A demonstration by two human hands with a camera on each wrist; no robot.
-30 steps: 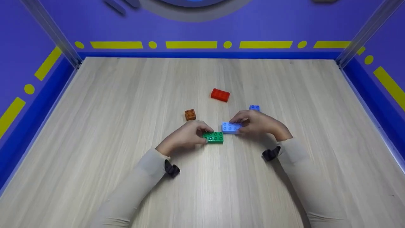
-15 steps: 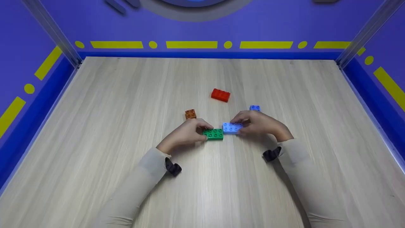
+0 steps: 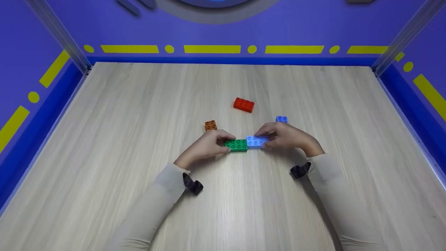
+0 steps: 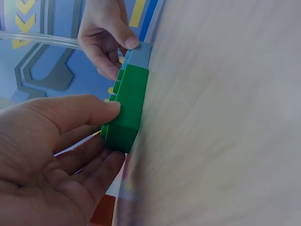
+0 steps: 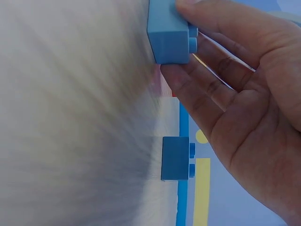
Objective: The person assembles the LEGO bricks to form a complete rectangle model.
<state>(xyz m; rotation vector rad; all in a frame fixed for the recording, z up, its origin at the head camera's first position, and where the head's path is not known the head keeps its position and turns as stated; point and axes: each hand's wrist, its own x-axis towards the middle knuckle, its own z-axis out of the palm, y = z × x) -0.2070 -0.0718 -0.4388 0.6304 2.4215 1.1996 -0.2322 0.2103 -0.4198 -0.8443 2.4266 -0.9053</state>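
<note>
Two toy building bricks lie end to end on the wooden table (image 3: 223,209), studs up. My left hand (image 3: 208,144) pinches the green brick (image 3: 237,145) at its left end, between thumb and fingers. The light blue brick (image 3: 256,142) is gripped at its right end by my right hand (image 3: 286,136). In the left wrist view the green brick (image 4: 126,110) meets the light blue brick (image 4: 140,55) at their short ends. The right wrist view shows thumb and fingertips on the light blue brick (image 5: 169,37).
A small orange-brown brick (image 3: 210,125) sits just behind my left hand. Farther back lies a red brick (image 3: 244,105). Behind my right hand is a small blue brick (image 3: 281,119), partly hidden. Blue panels (image 3: 216,35) wall the table's back and sides.
My left hand has slid the green brick away from me, bringing it nearly into line with the light blue brick. The right hand has kept its grip and barely moved.
</note>
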